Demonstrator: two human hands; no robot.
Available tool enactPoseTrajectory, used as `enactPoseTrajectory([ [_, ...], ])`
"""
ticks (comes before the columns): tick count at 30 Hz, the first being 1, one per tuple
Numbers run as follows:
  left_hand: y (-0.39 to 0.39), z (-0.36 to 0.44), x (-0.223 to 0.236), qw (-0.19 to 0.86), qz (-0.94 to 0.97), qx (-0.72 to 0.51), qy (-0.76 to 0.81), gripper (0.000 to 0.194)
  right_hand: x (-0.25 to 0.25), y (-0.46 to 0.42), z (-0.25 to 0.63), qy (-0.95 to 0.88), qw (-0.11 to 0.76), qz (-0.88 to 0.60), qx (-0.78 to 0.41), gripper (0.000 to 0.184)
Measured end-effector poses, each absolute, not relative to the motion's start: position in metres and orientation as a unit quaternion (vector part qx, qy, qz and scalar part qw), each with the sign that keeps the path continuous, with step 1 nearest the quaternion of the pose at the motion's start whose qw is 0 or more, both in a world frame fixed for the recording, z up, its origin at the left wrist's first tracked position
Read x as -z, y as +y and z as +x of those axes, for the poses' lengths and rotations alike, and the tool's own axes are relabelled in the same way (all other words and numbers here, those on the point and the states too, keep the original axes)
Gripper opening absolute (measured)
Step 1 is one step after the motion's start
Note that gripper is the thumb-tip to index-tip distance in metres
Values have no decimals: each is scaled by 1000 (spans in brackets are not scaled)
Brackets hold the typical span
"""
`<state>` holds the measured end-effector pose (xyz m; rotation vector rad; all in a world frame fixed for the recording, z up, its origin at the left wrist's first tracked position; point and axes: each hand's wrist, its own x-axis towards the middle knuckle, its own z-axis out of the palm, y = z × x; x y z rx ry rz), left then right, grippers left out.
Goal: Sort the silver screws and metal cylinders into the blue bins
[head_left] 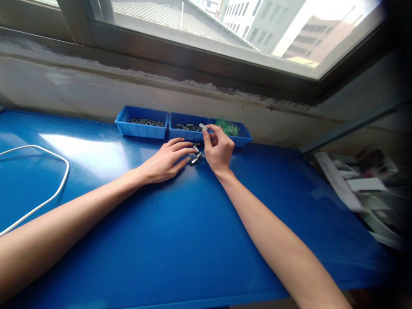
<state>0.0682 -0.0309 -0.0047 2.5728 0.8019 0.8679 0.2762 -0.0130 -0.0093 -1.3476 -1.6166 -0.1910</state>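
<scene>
My right hand (219, 148) pinches a small flat light-grey rectangular piece (203, 126) between thumb and fingertips, just over the front rim of the middle blue bin (188, 134). Several dark pieces lie inside that bin. On the table to the left, my left hand (169, 161) rests palm down, fingers stretched out and apart. Its fingertips are beside a few small black-and-silver rectangular pieces (195, 159) on the blue surface. What exactly these small pieces are is too small to tell.
The left blue bin (141, 130) holds many tiny dark parts. Green see-through plastic (227, 126) sits in the right blue bin (241, 140). A white cable (66, 171) curves across the blue table (180, 249) at left. The wall and window stand behind; assorted objects (367, 184) lie at right.
</scene>
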Motion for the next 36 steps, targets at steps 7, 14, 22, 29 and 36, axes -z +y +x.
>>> enactPoseTrajectory([
  [7,-38,67,2,124,938,-206,249,41,9,-9,276,-668,482,-565,48,33],
  [14,-31,69,7,111,917,-290,252,28,3,-18,272,-681,471,-559,39,31],
  [22,-28,65,12,120,886,-334,298,26,-6,-37,271,-657,427,-621,18,28],
  [29,-28,64,6,229,795,-410,385,28,-6,-53,269,-647,298,-702,22,30],
  [36,-24,63,7,333,693,-478,425,34,-6,-56,259,-709,268,-652,24,29],
])
